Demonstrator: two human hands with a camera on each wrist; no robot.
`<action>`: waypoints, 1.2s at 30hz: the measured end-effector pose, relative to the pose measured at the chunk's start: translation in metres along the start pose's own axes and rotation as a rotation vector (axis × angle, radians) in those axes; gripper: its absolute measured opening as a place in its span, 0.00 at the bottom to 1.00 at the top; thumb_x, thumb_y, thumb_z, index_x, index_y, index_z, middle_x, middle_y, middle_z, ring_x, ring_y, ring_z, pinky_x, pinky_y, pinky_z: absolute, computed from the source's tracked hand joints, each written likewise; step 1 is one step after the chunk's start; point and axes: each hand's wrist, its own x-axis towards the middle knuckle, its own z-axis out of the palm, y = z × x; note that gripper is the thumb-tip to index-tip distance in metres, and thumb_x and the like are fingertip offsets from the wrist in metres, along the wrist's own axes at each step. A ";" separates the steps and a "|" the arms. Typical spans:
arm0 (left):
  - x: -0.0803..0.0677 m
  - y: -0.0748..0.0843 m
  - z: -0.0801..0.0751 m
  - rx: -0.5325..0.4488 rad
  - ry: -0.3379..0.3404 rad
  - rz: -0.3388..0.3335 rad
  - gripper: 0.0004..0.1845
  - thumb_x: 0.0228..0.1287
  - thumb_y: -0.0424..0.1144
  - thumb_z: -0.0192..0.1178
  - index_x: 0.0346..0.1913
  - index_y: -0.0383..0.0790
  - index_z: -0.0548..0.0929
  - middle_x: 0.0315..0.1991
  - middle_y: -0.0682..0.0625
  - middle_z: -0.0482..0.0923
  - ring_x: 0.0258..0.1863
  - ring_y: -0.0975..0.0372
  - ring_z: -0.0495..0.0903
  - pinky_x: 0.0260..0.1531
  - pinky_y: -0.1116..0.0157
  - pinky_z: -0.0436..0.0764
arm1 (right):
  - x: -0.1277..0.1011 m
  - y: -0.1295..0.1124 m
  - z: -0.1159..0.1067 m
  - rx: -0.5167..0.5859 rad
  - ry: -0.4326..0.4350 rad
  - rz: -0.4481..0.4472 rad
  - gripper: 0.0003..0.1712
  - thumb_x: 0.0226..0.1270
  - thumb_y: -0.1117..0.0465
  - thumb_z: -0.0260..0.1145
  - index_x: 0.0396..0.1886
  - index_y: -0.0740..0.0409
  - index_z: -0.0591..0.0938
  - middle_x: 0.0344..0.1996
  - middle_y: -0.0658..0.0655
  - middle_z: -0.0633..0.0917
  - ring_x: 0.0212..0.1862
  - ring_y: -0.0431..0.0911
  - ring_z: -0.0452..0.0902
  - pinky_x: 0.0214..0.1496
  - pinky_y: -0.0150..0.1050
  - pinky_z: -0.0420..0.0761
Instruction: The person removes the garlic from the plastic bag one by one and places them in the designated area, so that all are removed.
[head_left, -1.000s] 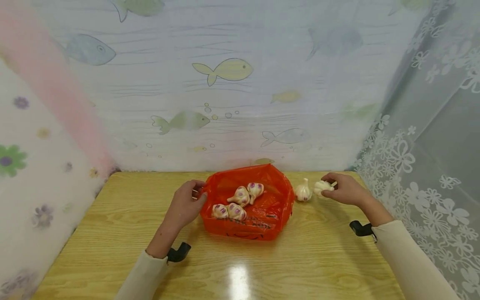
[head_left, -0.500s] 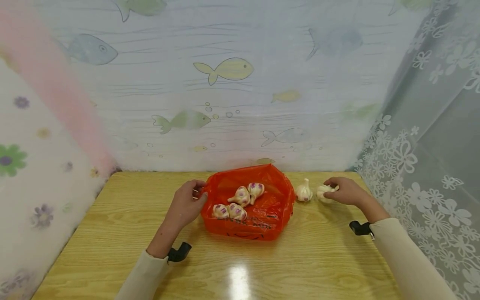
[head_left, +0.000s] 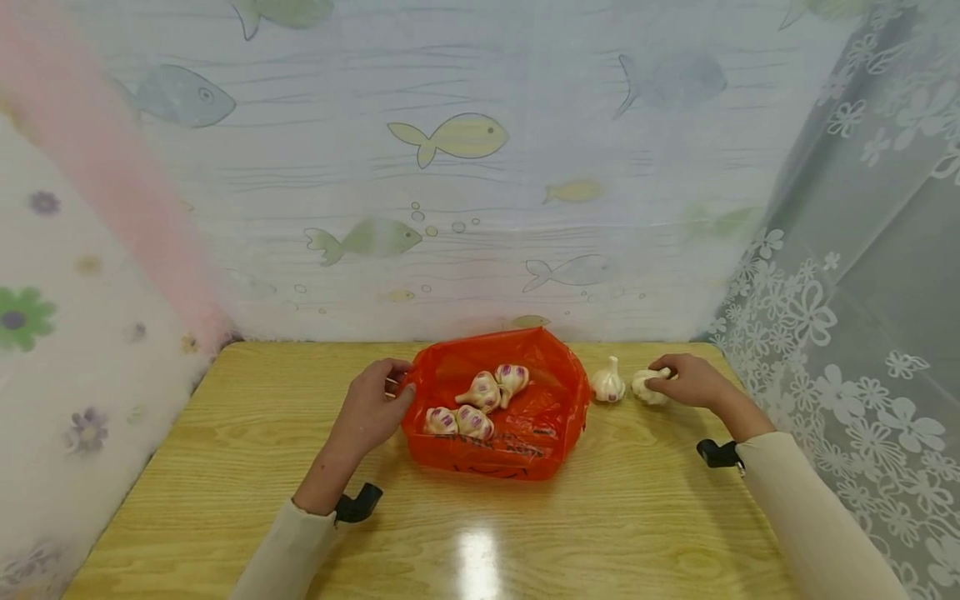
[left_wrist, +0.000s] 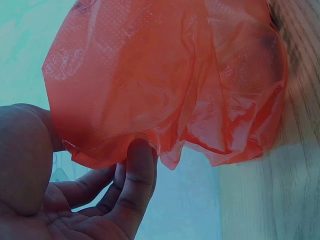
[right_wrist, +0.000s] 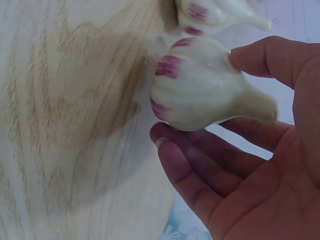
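My left hand (head_left: pixel 373 408) pinches the left edge of a red plastic bag (head_left: pixel 438 458), whose mouth faces up and toward me. In the left wrist view, fingertips press into the crumpled rim of the bag (left_wrist: pixel 135 75). Several garlic bulbs (head_left: pixel 480 392) with purple patches lie inside, toward its left. Right of the bag, my right hand (head_left: pixel 697 383) holds a garlic bulb (head_left: pixel 647 388) by its sides, low over the table. The right wrist view shows thumb above and fingers below this bulb (right_wrist: pixel 200 90), its stem toward the palm.
Another garlic bulb (head_left: pixel 607 385) stands upright between the bag and the right hand. The wooden table (head_left: pixel 600 533) backs onto a fish-patterned curtain (head_left: pixel 480 200). A lace-flower curtain (head_left: pixel 817 333) hangs at the right. Black wrist mounts (head_left: pixel 360 503) stick out by both sleeves.
The right hand has shifted slightly right and down with its garlic bulb, whose stem now tilts more upward. The left hand and the bag stay in place.
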 end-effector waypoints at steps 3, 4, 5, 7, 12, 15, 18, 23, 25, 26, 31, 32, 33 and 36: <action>0.000 0.001 0.000 0.002 -0.003 -0.002 0.19 0.73 0.35 0.63 0.63 0.35 0.81 0.54 0.42 0.82 0.50 0.51 0.81 0.53 0.51 0.87 | 0.000 0.001 0.001 0.000 -0.013 0.015 0.30 0.79 0.53 0.62 0.65 0.77 0.78 0.59 0.79 0.80 0.57 0.73 0.79 0.51 0.63 0.83; 0.000 0.001 0.000 0.001 -0.004 -0.002 0.19 0.74 0.35 0.63 0.63 0.35 0.81 0.54 0.42 0.82 0.50 0.51 0.81 0.53 0.51 0.87 | 0.000 0.001 0.001 -0.001 -0.016 0.018 0.31 0.80 0.53 0.62 0.65 0.77 0.77 0.60 0.80 0.79 0.58 0.74 0.78 0.52 0.64 0.82; 0.000 0.001 -0.001 0.001 -0.005 -0.003 0.19 0.74 0.35 0.63 0.63 0.35 0.81 0.54 0.42 0.82 0.50 0.51 0.81 0.53 0.51 0.87 | -0.001 0.001 0.001 -0.003 -0.017 0.023 0.31 0.80 0.52 0.62 0.65 0.77 0.77 0.60 0.80 0.79 0.59 0.74 0.77 0.54 0.65 0.82; 0.000 0.001 -0.001 0.001 -0.006 -0.001 0.18 0.74 0.35 0.63 0.63 0.35 0.81 0.54 0.42 0.82 0.50 0.51 0.81 0.53 0.51 0.87 | 0.000 0.002 0.002 -0.007 -0.016 0.029 0.32 0.80 0.51 0.62 0.66 0.77 0.77 0.61 0.79 0.79 0.60 0.75 0.77 0.55 0.66 0.81; 0.000 0.000 -0.001 0.000 -0.004 0.011 0.18 0.74 0.35 0.62 0.63 0.34 0.81 0.53 0.41 0.82 0.49 0.51 0.81 0.51 0.52 0.87 | -0.001 0.002 0.000 0.000 -0.012 0.034 0.34 0.80 0.50 0.62 0.68 0.77 0.75 0.60 0.79 0.79 0.58 0.72 0.78 0.53 0.63 0.83; 0.001 0.000 0.000 0.000 -0.004 0.013 0.18 0.74 0.36 0.62 0.63 0.34 0.81 0.53 0.41 0.82 0.48 0.51 0.81 0.50 0.52 0.88 | 0.000 0.003 0.000 0.013 -0.006 0.035 0.36 0.80 0.49 0.62 0.70 0.77 0.73 0.60 0.78 0.79 0.59 0.73 0.77 0.53 0.63 0.83; 0.001 0.000 0.000 0.000 -0.007 0.010 0.18 0.74 0.35 0.62 0.63 0.34 0.81 0.53 0.41 0.82 0.48 0.51 0.81 0.50 0.52 0.88 | 0.001 0.003 -0.001 0.027 0.006 0.034 0.37 0.81 0.48 0.62 0.72 0.76 0.71 0.61 0.78 0.79 0.62 0.74 0.76 0.55 0.65 0.82; 0.001 0.001 0.000 -0.001 -0.010 0.004 0.18 0.74 0.35 0.63 0.63 0.34 0.81 0.53 0.41 0.82 0.49 0.51 0.81 0.51 0.52 0.88 | 0.001 0.000 -0.004 0.025 0.031 0.026 0.37 0.81 0.48 0.62 0.72 0.75 0.71 0.63 0.81 0.77 0.64 0.76 0.73 0.57 0.68 0.79; 0.001 0.002 0.000 -0.005 -0.009 0.001 0.18 0.74 0.35 0.63 0.63 0.34 0.81 0.53 0.41 0.82 0.49 0.51 0.81 0.51 0.52 0.88 | 0.001 -0.002 -0.005 0.019 0.047 0.024 0.37 0.81 0.48 0.62 0.72 0.74 0.72 0.64 0.81 0.76 0.66 0.77 0.71 0.60 0.70 0.77; 0.001 0.002 0.000 -0.006 -0.009 0.000 0.18 0.74 0.35 0.63 0.63 0.34 0.81 0.53 0.41 0.82 0.49 0.51 0.81 0.51 0.52 0.88 | 0.001 -0.003 -0.005 0.020 0.055 0.025 0.37 0.81 0.48 0.62 0.72 0.74 0.72 0.65 0.81 0.76 0.67 0.77 0.70 0.61 0.71 0.76; 0.001 0.001 0.000 -0.009 -0.005 0.003 0.19 0.73 0.35 0.63 0.63 0.34 0.81 0.54 0.42 0.82 0.49 0.51 0.81 0.51 0.52 0.88 | 0.004 -0.009 -0.008 0.035 0.078 0.017 0.36 0.81 0.47 0.62 0.72 0.72 0.72 0.67 0.80 0.75 0.69 0.76 0.68 0.63 0.72 0.75; 0.001 0.001 0.000 -0.009 -0.004 0.004 0.19 0.73 0.35 0.63 0.63 0.34 0.81 0.54 0.42 0.82 0.49 0.51 0.81 0.51 0.52 0.88 | 0.004 -0.011 -0.008 0.039 0.080 0.012 0.35 0.81 0.47 0.62 0.72 0.72 0.72 0.67 0.80 0.75 0.69 0.76 0.68 0.64 0.71 0.75; 0.001 0.001 0.000 -0.010 -0.003 0.006 0.19 0.73 0.35 0.63 0.63 0.34 0.81 0.54 0.41 0.82 0.49 0.51 0.81 0.51 0.52 0.88 | 0.005 -0.013 -0.009 0.040 0.082 0.005 0.35 0.81 0.48 0.62 0.72 0.72 0.73 0.66 0.80 0.75 0.69 0.76 0.69 0.63 0.71 0.75; 0.000 0.001 0.000 -0.008 -0.002 0.008 0.19 0.73 0.35 0.63 0.63 0.34 0.81 0.53 0.41 0.82 0.48 0.51 0.81 0.51 0.52 0.88 | 0.005 -0.020 -0.011 0.041 0.091 -0.021 0.34 0.82 0.49 0.62 0.71 0.72 0.73 0.66 0.79 0.76 0.68 0.75 0.71 0.63 0.70 0.76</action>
